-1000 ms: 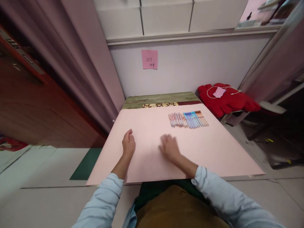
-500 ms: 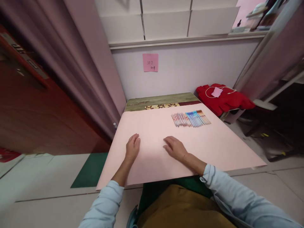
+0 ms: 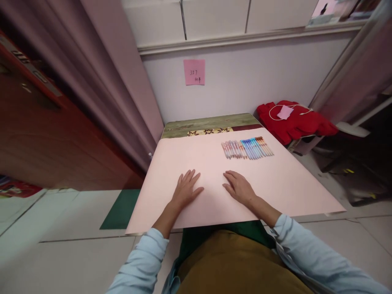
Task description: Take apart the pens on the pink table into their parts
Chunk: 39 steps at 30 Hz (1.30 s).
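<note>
Pink sheet (image 3: pixel 290 192): large, plain, pale pink, smooth; lies flat over most of the desk (image 3: pixel 208 122), its near edge jutting past the person's lap.
Left hand (image 3: pixel 185 188): palm down on the sheet, fingers spread, holding nothing.
Right hand (image 3: pixel 239 188): palm down just beside it, fingers loosely parted, holding nothing.
Pens (image 3: pixel 247 148): one neat row on the far right of the sheet, pinkish at left, blue in the middle, orange at right (well apart from both hands).
Desk: bare only along the far strip, greenish wood grain with a star-patterned band.
Room: pale wall with a pink sticky note (image 3: pixel 194 72); mauve curtain (image 3: pixel 101 81) and reddish wooden door (image 3: pixel 36 143) at left; red cloth (image 3: pixel 294 122) at right; tiled floor (image 3: pixel 61 228) with a green mat (image 3: pixel 118 209).
</note>
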Available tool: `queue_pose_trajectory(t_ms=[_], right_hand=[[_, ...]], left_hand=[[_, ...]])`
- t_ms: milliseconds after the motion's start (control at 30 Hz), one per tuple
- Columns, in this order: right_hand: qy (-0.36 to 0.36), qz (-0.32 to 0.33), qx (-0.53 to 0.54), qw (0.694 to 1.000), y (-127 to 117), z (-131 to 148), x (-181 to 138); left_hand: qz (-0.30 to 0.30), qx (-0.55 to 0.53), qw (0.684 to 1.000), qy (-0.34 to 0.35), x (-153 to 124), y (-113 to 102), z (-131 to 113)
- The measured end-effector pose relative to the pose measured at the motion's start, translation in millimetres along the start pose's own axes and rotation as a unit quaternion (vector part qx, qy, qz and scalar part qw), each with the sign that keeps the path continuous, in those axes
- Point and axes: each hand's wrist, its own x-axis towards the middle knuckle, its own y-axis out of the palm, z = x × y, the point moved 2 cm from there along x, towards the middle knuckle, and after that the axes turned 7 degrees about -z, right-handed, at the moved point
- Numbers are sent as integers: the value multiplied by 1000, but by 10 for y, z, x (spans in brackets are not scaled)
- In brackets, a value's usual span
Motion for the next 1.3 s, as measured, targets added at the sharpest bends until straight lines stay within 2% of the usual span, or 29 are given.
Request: queue_pose_trajectory(t_ms=[200,433,567,600,667,767,867,967,1033,1067,1133,1200,1233,1300], right_hand=[[11,-5,-19,1000,-234,-354,-154],[44,11,42,998,-300,-434,-123],[151,86,145,974,-455,-417,172],[190,92,167,963,-511,-378,293],[209,90,205,952,-641,-228,575],[184,54,239,952,-852,82,1007],[132,-7,249,959,-1025,359,1337],[70,-68,125,987,-1087,511,1525],[42,-104,57,992,-1080,531,1588],[34,-119,65,990,-1081,517,1607],[31,-147,163,975,-1133,448,1634],[45,-176,284,942,-1275,344,1649],[55,-192,309,930,-1373,294,1651],[77,-227,272,932,-1565,226,1633]], left_hand=[[-61,-53,996,-28,-4,-26,86],[-63,-53,996,-32,-13,-84,60],[-39,-92,991,-91,271,-264,-8],[-47,-111,986,-112,390,-339,-60],[-77,-153,977,-125,654,-512,-221],[-103,-229,961,-117,1021,-769,-540],[-116,-282,946,-112,1268,-963,-821],[-150,-249,949,-119,1397,-1067,-982],[-164,-242,949,-118,1434,-1081,-1022],[-167,-257,944,-119,1439,-1079,-1020],[-175,-313,925,-126,1422,-1081,-976],[-196,-358,901,-149,1372,-1122,-894],[-211,-361,894,-164,1339,-1159,-850],[-236,-319,899,-188,1275,-1244,-792]])
